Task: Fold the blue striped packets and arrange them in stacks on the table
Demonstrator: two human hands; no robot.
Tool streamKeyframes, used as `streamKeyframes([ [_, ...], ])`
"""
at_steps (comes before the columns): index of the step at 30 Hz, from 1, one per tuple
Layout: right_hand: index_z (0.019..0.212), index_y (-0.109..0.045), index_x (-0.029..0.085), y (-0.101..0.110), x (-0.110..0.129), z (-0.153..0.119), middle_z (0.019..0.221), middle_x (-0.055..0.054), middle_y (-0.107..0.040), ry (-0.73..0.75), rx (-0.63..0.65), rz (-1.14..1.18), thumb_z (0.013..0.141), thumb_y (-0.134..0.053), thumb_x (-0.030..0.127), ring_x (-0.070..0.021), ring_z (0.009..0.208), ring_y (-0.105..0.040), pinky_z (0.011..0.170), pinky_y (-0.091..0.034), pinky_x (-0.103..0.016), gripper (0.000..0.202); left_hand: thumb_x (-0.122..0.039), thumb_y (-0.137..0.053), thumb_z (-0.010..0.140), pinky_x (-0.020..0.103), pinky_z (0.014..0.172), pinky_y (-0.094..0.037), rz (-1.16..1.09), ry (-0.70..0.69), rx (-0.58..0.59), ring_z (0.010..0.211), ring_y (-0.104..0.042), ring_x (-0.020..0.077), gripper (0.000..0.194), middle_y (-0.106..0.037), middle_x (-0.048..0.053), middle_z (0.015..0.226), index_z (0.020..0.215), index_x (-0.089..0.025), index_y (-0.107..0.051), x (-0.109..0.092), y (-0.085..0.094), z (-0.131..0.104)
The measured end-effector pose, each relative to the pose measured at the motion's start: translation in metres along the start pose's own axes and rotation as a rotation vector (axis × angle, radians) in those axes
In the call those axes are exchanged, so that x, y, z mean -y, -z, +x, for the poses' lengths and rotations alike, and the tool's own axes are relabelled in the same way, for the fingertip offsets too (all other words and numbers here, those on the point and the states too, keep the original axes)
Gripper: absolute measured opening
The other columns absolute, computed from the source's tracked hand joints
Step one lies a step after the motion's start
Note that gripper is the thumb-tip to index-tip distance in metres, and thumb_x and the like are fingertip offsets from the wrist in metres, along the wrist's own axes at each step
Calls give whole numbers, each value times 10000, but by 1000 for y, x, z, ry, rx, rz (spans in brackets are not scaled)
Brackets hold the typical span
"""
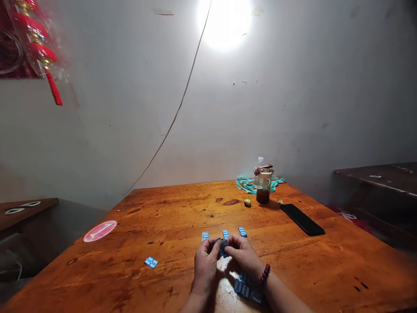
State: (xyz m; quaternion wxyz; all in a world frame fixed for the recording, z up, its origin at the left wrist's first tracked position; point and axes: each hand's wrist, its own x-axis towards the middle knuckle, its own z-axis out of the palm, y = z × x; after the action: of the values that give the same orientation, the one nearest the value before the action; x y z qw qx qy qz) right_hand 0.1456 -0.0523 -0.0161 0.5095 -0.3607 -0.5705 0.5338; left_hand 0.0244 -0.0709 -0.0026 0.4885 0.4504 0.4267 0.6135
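Note:
Close together over the near middle of the table, my left hand and my right hand both pinch a small dark blue piece with lighter stripes. Its exact kind is too small to tell. Just beyond my fingers lie three small blue-and-white striped pieces, a left one, a middle one and a right one. Another blue-and-white piece rests off to the left. Under my right wrist, which wears a dark bead bracelet, a cluster of blue striped pieces is partly hidden.
On the wooden table, a black phone lies at the right. Behind it stand a jar with dark contents, a small yellow-green object and a coiled turquoise ribbon. A pink round sticker marks the left edge.

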Motion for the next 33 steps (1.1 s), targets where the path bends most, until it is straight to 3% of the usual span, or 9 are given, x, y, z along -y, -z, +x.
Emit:
streamKeyframes([
  [6, 615, -482, 150, 1, 1, 1, 564, 41, -486, -32, -51, 32, 635, -612, 257, -85, 542, -452, 542, -357, -216, 169, -312, -627, 647, 191, 514, -370, 10, 33, 78, 546, -487, 94, 219, -618, 33, 651, 753, -121, -639, 1, 1, -3],
  [16, 597, -432, 169, 0, -3, 1, 545, 57, -453, -41, -73, 41, 599, -646, 320, -80, 524, -435, 523, -347, -208, 262, -324, -635, 628, 184, 476, -358, -10, 92, 71, 493, -468, 80, 223, -607, 18, 612, 727, -124, -644, 7, 2, -1],
  [26, 637, -489, 162, 3, 0, 1, 585, 37, -487, -14, -88, 12, 624, -630, 365, -92, 550, -457, 526, -360, -215, 247, -332, -655, 608, 175, 443, -330, -7, 118, 78, 452, -443, 65, 230, -564, -11, 551, 693, -119, -629, 8, 1, -1],
  [30, 623, -490, 156, 11, 5, 2, 565, 47, -457, 6, -84, -59, 635, -615, 363, -76, 519, -419, 505, -334, -204, 242, -318, -647, 616, 178, 461, -345, 27, 99, 98, 466, -446, 63, 230, -566, -8, 567, 711, -110, -630, 7, 1, -2],
  [33, 708, -526, 162, 27, 12, -4, 580, 46, -479, -68, -40, -202, 673, -567, 359, -78, 505, -421, 501, -335, -208, 204, -324, -626, 636, 185, 483, -363, 56, 59, 76, 489, -460, 69, 229, -572, -11, 589, 740, -120, -628, 4, 1, -3],
])
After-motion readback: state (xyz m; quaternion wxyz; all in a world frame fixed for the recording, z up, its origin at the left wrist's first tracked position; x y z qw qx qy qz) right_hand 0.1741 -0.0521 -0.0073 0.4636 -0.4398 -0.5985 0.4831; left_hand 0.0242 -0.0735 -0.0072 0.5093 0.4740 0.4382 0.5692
